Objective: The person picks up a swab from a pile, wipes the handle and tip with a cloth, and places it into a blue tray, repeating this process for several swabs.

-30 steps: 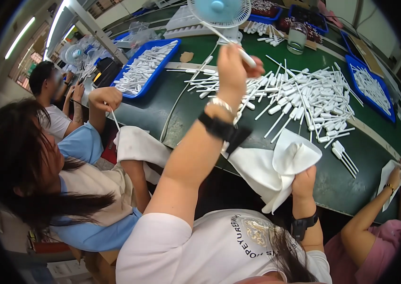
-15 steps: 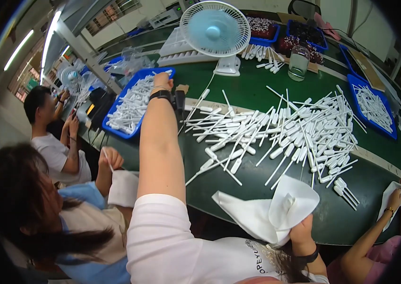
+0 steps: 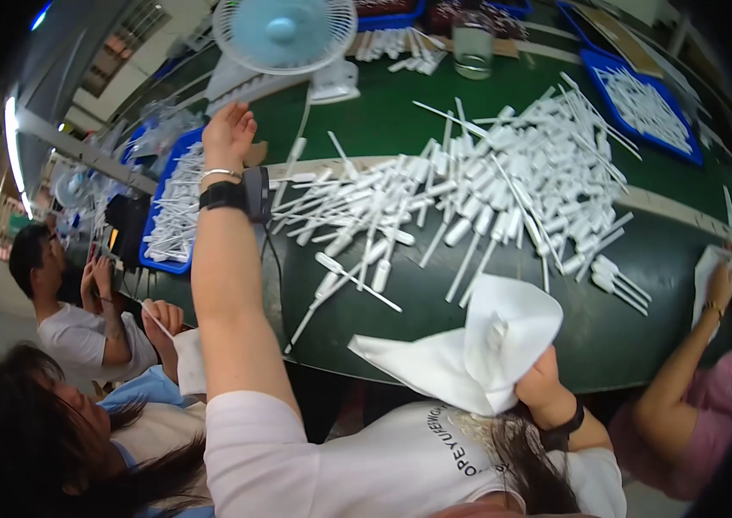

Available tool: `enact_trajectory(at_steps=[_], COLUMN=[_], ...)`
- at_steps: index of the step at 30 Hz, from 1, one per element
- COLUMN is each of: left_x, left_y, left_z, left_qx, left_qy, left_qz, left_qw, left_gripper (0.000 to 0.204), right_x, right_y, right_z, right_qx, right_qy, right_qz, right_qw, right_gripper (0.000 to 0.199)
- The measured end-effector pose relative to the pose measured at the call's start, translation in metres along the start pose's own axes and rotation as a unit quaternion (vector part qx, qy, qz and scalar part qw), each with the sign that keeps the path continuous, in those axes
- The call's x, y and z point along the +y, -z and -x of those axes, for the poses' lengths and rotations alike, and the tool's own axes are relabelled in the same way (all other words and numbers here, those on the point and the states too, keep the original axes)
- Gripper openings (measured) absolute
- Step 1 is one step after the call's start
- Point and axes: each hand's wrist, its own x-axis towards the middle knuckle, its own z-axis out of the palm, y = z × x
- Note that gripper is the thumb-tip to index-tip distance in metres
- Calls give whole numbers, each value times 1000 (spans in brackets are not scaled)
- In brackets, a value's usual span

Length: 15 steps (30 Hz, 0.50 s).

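My left hand (image 3: 229, 134) is stretched out above the far right corner of a blue tray (image 3: 148, 243). Its fingers are loosely curled and apart, with nothing visible in them. Heaped in that tray are white dropper-like pieces (image 3: 177, 203), thin stems with thicker bulb ends. Close to my body, my right hand (image 3: 538, 380) is closed on a bunched white cloth (image 3: 418, 358). The cloth hangs at the near table edge and hides some of the fingers. Just beyond it lies a large loose pile of the same white droppers (image 3: 504, 194).
A fan (image 3: 284, 30) and a glass jar (image 3: 473, 47) stand at the back of the green table (image 3: 366, 95). Another blue tray (image 3: 685, 148) of droppers sits far right. Co-workers are close on both sides: one (image 3: 46, 414) at left, one holding white cloth (image 3: 716, 276) at right.
My left hand has come up off the droppers in the tray, and its fingers have loosened. My right hand keeps the cloth. The whole view has shifted, moving the scene left and up.
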Motion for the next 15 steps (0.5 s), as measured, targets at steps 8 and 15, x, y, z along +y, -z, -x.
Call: enact_trajectory(at_steps=[8, 15], left_x=[-68, -121], left_y=[-133, -155], left_z=[195, 198], left_qx=[-448, -385], left_qy=[-181, -42], left_qz=[-653, -738], left_qw=[583, 552], left_gripper=[18, 24], right_x=[8, 6], right_y=[6, 9], right_z=[8, 12], right_qx=[7, -22], right_qy=[45, 85], right_qz=[1, 56], right_qw=[999, 995], right_gripper=[23, 23])
